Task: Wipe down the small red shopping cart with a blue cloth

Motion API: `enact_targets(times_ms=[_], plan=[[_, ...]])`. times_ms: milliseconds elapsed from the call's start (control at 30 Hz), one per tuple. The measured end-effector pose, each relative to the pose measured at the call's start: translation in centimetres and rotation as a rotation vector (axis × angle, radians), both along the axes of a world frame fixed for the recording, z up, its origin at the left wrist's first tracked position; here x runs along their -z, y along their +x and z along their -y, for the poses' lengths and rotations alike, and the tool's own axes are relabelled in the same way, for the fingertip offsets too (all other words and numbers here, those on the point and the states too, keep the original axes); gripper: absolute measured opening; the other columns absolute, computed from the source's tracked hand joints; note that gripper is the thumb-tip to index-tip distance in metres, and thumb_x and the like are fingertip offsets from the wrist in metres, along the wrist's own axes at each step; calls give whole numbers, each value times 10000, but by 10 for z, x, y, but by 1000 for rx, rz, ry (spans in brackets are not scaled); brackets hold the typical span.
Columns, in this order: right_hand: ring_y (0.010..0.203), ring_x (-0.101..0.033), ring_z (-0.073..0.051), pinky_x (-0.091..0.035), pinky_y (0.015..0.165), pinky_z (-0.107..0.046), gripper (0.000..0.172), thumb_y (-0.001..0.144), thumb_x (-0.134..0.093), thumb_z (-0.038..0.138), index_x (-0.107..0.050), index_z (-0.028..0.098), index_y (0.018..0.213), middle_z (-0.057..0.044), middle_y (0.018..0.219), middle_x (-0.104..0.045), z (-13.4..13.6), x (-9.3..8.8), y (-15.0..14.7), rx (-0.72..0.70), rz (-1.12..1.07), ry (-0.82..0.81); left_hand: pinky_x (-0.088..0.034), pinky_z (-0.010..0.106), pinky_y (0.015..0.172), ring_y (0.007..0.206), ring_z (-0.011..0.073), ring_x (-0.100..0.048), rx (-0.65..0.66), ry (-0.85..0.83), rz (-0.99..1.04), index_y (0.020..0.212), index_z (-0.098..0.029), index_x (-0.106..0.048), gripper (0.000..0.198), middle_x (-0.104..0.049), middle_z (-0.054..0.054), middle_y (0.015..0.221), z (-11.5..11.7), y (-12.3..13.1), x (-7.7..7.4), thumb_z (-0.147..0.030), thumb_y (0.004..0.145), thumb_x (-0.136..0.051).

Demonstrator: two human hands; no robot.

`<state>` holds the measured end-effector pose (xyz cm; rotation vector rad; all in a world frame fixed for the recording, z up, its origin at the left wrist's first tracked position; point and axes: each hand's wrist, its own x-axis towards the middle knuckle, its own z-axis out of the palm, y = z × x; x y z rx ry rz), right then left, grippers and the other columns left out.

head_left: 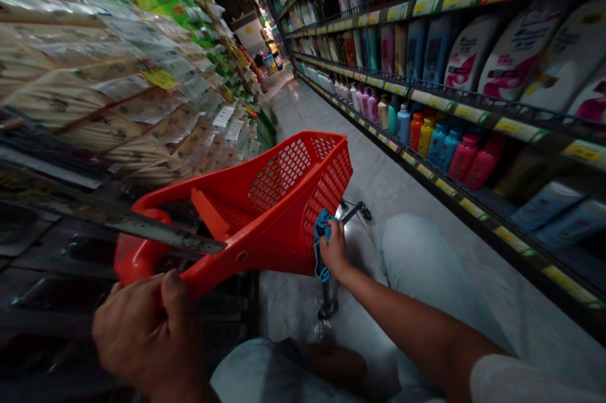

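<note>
My left hand [146, 330] is wrapped round the handle end of a red plastic shopping cart [274, 248], close to the camera. My right hand [335, 250] reaches forward and pinches a bunched blue cloth [324, 223], whose thin loop hangs below the fingers. Cloth and fingertips are at the outer side wall of the cart, by its perforated panel. Inside the basket, the visible part shows only its mesh sides and a red flap [211, 216]. Dark wheels [363, 210] show beneath it.
Shelves of shampoo and lotion bottles [466, 52] line the right side. Stacked wrapped packs [118, 96] fill the left, with a metal rail [189, 235] crossing near the cart handle. A grey tiled floor [312, 100] runs down the aisle. My bent knees [426, 270] are below.
</note>
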<state>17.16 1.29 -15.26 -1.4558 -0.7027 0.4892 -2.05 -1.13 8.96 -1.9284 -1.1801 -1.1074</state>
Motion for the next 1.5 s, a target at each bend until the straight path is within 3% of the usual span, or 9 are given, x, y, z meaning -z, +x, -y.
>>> enact_targets(times_ms=[133,333,567,633,767,833,1067,1300,1500], plan=[[911,-580,-244,-503,919,-413,340,640,-485,24,-564,211,913,-48,909,-552,-4,24,-4,69,-107,-109,-494,477,961,764,211,-588,-12,-19,14,690,-224,-557,281,-594,23,719,1,0,0,-378,921,-508],[1095,-576,-225,-462,1026,-391,326,762,-520,92,-607,243,1038,-61,1118,-580,29,-13,-39,-110,-14,124,-477,492,961,822,229,-589,-70,-115,-14,748,-244,-550,262,-589,37,764,7,6,-2,-365,969,-480],[771,-537,-199,-511,785,-335,229,665,-482,76,-537,243,812,5,813,-498,38,19,-30,29,-101,12,-495,502,931,783,232,-583,-41,-75,-6,706,-233,-525,311,-570,39,726,11,20,-1,-376,979,-488],[830,-563,-202,-510,823,-340,242,690,-484,84,-563,240,857,-10,869,-535,42,-3,-37,16,-99,35,-488,502,939,805,238,-591,-57,-88,-24,727,-234,-543,281,-582,48,747,12,22,-1,-353,978,-501],[974,-590,-198,-493,942,-365,258,816,-494,114,-567,245,1026,-40,1035,-569,57,-92,-48,-156,-30,271,-482,485,911,782,236,-560,-45,-78,-25,730,-229,-562,270,-575,53,727,14,32,-1,-334,973,-509],[1031,-589,-201,-482,983,-377,273,847,-496,123,-555,249,1081,-51,1072,-567,61,-120,-46,-219,32,389,-474,468,895,765,232,-538,-37,-67,-20,731,-223,-574,269,-565,51,710,16,38,-2,-327,971,-512],[964,-607,-220,-514,930,-409,331,756,-490,146,-535,218,1076,-58,1016,-587,49,-90,-28,-64,-155,219,-454,430,907,763,225,-541,-17,-47,-70,798,-204,-622,274,-587,51,724,24,57,-1,-332,997,-483],[731,-589,-148,-544,748,-295,390,838,-491,176,-510,226,1224,-27,1009,-615,62,-165,-11,-255,-204,427,-465,494,989,876,257,-592,-30,-34,-111,972,-143,-668,250,-653,104,849,38,75,6,-294,999,-471],[786,-627,-170,-556,787,-320,354,808,-509,160,-535,209,1157,-32,971,-652,66,-156,9,-142,-170,346,-351,498,1211,1230,214,-613,330,-162,3,1242,-185,-601,300,-686,103,1241,65,76,7,-131,974,-477]])
